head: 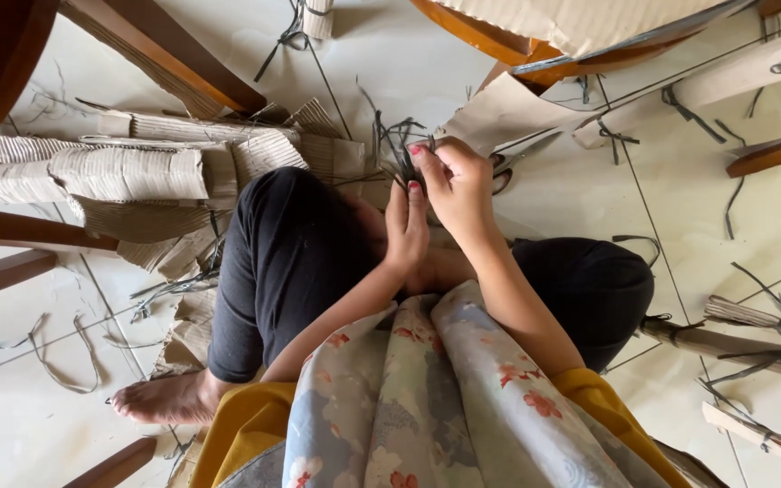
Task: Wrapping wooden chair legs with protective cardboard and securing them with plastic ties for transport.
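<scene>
I sit on a tiled floor and both hands meet in front of my knees. My right hand [459, 183] pinches a bunch of thin dark plastic straps [397, 145] at its top, fingers curled around them. My left hand [406, 230] sits just below and grips the same bunch from the left side. The strap ends fan upward above my fingers. A folded piece of brown cardboard [508, 113] lies just beyond my right hand on the floor.
Rolls and sheets of corrugated cardboard [128, 172] pile at the left. Wooden furniture legs [169, 54] frame the top and left. Strapped cardboard-wrapped pieces [752, 339] lie at the right. Loose straps [65, 361] are scattered over the tiles.
</scene>
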